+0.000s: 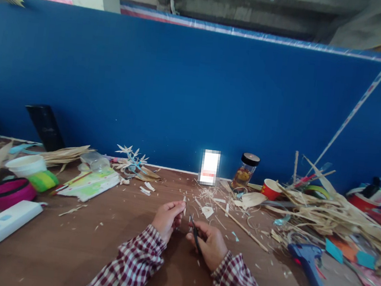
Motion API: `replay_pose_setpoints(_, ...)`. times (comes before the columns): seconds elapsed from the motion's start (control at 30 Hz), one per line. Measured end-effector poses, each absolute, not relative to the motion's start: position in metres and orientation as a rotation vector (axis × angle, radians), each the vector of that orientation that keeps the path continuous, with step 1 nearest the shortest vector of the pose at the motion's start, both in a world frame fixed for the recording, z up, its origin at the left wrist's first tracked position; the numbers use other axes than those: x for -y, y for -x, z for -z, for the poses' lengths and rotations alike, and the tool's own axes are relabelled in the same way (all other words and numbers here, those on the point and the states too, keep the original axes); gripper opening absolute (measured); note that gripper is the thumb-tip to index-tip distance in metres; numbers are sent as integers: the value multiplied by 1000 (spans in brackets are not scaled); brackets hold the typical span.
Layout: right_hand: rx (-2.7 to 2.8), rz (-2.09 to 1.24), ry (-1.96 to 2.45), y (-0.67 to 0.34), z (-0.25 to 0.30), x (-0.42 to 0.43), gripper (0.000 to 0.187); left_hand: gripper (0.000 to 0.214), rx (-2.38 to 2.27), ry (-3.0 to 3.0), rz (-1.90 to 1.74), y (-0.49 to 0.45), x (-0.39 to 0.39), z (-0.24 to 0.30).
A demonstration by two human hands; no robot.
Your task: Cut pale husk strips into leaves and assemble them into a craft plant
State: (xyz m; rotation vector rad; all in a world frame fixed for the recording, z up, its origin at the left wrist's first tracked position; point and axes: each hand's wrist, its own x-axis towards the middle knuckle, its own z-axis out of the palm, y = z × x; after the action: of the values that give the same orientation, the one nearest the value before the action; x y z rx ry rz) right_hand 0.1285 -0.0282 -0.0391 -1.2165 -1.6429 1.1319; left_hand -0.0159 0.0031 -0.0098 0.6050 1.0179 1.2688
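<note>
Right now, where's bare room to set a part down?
Between power strip and left sleeve, a smaller patch between right sleeve and glue gun; both have stray scraps. Crowded: around magenta bowl, shavings by the jar, strip pile at right.

Jar (242, 175) w/ blk lid (250, 159) nr blue wall (169, 85)

The pale sliver (185, 199) in the left hand (167, 218) looks too small to identify; pixelation blurs the panel (210, 166).
</note>
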Motion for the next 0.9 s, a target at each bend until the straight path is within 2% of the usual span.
replay_pose_setpoints(0.63, 1433, -1260, 1221, -124, 33, 28, 42, 19, -1039, -593, -1278, 17, -4, 9)
replay_pose_setpoints(0.9, 1419, -1272, 1244, -123, 26, 29, 45, 19, -1178, -828, -1175, 46, -15, 2)
